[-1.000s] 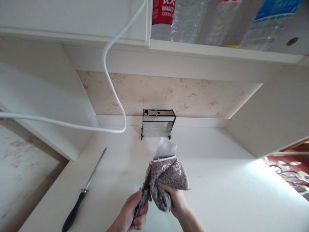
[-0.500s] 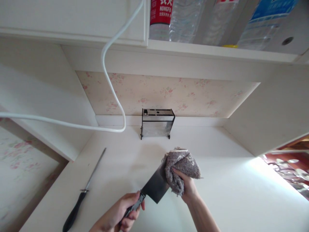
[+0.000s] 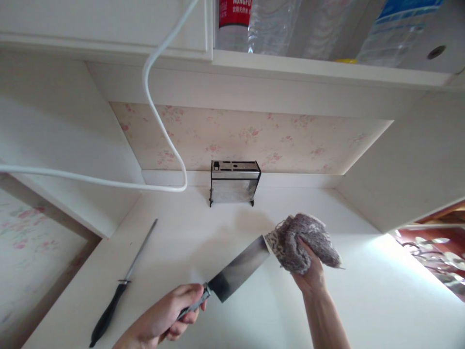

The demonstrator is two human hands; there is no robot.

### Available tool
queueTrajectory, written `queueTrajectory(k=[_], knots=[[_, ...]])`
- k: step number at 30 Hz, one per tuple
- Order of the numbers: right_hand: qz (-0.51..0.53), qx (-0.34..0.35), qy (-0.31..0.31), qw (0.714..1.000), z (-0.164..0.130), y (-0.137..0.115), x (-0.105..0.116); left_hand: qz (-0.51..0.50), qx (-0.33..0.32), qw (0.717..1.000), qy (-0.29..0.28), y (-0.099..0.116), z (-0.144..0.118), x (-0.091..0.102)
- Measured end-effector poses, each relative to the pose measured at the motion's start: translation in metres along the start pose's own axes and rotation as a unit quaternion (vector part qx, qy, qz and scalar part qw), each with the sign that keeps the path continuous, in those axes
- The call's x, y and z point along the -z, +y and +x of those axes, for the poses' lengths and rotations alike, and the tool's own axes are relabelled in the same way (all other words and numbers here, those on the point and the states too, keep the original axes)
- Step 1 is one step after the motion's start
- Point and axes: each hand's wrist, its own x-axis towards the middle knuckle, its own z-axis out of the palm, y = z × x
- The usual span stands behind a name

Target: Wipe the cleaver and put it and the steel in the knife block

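Note:
My left hand is closed around the dark handle of a kitchen cleaver. Its broad steel blade points up and to the right, above the white surface. In my right hand is a bunched grey-brown cloth, pinched between thumb and fingers. The cloth's left edge meets the tip end of the blade; whether they touch or just overlap I cannot tell. On the left lies a sharpening steel with a black handle, apart from both hands.
A metal-and-clear knife block stands at the back of the white countertop. A white cable hangs across the upper left. Overhead, a shelf holds plastic bottles. Side panels flank the counter.
My right hand and the cloth have slid right along the blade to its tip, baring most of the steel. My left hand with the cleaver has shifted slightly left. The view has moved slightly.

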Motion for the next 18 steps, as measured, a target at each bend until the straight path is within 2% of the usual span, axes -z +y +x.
queueTrajectory(k=[3,7,9,11,13,15,18], knots=[[0.041,0.045,0.018,0.998,0.003,-0.012,0.025,0.05,-0.05,0.997,0.031,0.004,-0.002,-0.011],[0.023,0.042,0.049,0.998,-0.002,-0.009,0.051,0.15,-0.118,0.977,0.092,0.008,0.011,-0.03],[-0.002,0.024,0.056,0.998,-0.007,-0.003,0.058,0.218,-0.139,0.954,0.154,0.008,0.022,-0.04],[-0.019,0.002,0.068,0.997,-0.013,0.003,0.06,0.289,-0.161,0.918,0.218,0.004,0.034,-0.051],[-0.025,-0.02,0.09,0.995,-0.018,0.007,0.06,0.338,-0.167,0.889,0.258,-0.003,0.047,-0.061],[-0.032,-0.035,0.107,0.993,-0.023,0.009,0.063,0.359,-0.16,0.878,0.274,-0.011,0.057,-0.07],[-0.048,-0.021,0.064,0.997,-0.026,0.011,0.069,0.383,-0.139,0.866,0.289,-0.021,0.07,-0.081]])
